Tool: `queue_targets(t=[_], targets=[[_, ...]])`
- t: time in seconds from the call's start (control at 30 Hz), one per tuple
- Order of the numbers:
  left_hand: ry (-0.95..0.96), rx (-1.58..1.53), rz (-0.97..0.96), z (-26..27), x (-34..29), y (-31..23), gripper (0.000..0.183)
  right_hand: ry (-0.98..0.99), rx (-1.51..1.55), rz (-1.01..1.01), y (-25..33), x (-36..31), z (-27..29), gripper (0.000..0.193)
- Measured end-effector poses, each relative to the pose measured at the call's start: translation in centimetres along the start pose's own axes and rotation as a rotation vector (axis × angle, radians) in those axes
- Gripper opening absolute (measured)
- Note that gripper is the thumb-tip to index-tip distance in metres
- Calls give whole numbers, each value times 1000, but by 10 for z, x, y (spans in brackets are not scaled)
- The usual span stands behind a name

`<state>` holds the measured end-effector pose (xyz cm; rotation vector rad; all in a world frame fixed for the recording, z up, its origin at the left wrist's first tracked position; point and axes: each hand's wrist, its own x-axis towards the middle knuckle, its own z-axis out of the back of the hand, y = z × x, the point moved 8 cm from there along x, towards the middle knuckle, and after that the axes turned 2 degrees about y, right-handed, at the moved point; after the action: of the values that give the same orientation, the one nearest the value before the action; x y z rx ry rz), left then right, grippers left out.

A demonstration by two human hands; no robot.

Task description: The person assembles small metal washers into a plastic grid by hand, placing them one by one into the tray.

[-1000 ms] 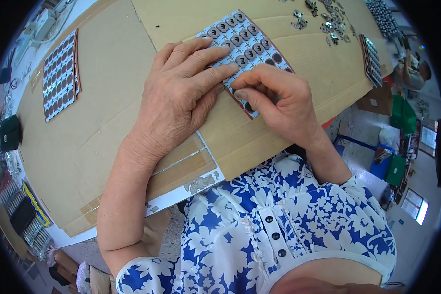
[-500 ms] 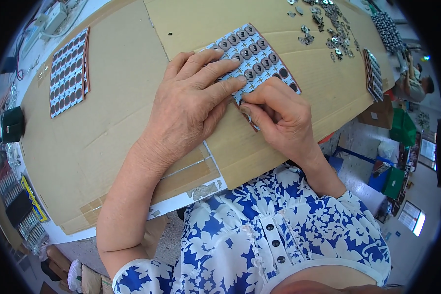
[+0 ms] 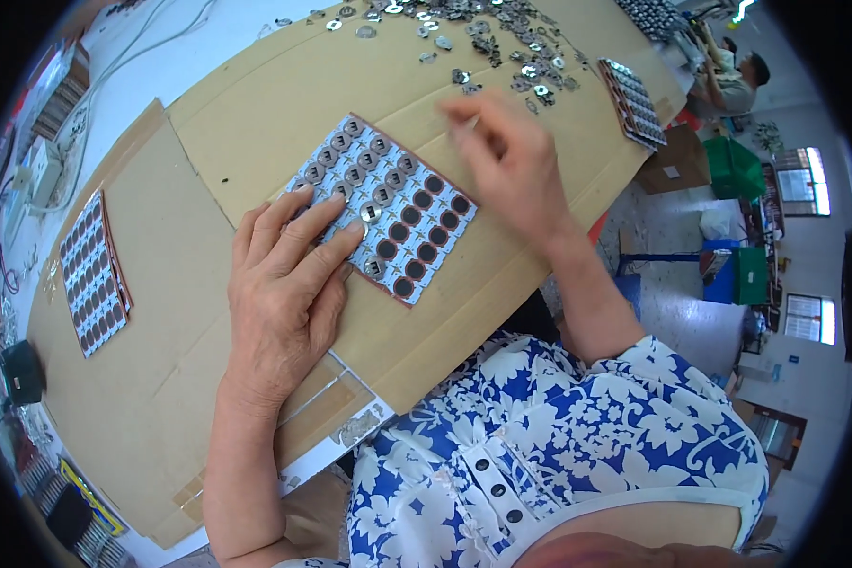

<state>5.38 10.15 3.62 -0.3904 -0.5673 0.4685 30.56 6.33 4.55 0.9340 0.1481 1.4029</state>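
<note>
A blue-and-white circuit board panel [image 3: 426,227] with rows of black circles lies tilted on the cardboard. Small round metal pieces [image 3: 358,175] cover the circles in its far-left rows, and one more [image 3: 375,268] sits in the near row. The circles toward the right side are bare black. My left hand [image 3: 289,275] rests on the panel's left edge, fingers spread and fingertips on it. Off the panel's right side, my right hand [image 3: 516,161] hangs in the air near the loose metal pieces [image 3: 530,57]. Motion smears its half-bent fingers, so anything between them cannot be made out.
Two stacked panels [image 3: 95,275] lie at the left, and a further stack [image 3: 631,104] is at the right table edge. A power strip [image 3: 43,175] with cables is at the far left. Beyond the table are a cardboard box [image 3: 674,161], green bins [image 3: 732,168] and another person [image 3: 729,85].
My right hand has lifted off the panel and swung away toward the scattered pieces. A metal piece now shows in the near row, where its fingers were. The view has shifted; my left hand stays on the panel.
</note>
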Motion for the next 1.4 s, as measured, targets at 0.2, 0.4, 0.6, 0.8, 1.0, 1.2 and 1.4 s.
queue_targets(t=[0.2,0.4,0.6,0.8,1.0,1.2,1.4], targets=[[18,-21,28,-2,0,2,39,102,-281,117,-40,17,10,13],[18,6,17,-1,1,3,34,-5,13,-198,-55,-7,26,11],[27,-1,23,-3,3,4,34,110,-131,-16,-44,3,24,19],[28,-9,28,-4,2,4,35,165,-181,118,-47,8,21,15],[33,-21,39,-4,-1,6,35,132,635,-414,-60,-6,22,17],[-214,-64,-3,19,2,-9,43,304,781,-469,1,-27,-5,22],[-227,-361,63,10,-1,-20,40,367,895,-324,51,-41,-37,51]])
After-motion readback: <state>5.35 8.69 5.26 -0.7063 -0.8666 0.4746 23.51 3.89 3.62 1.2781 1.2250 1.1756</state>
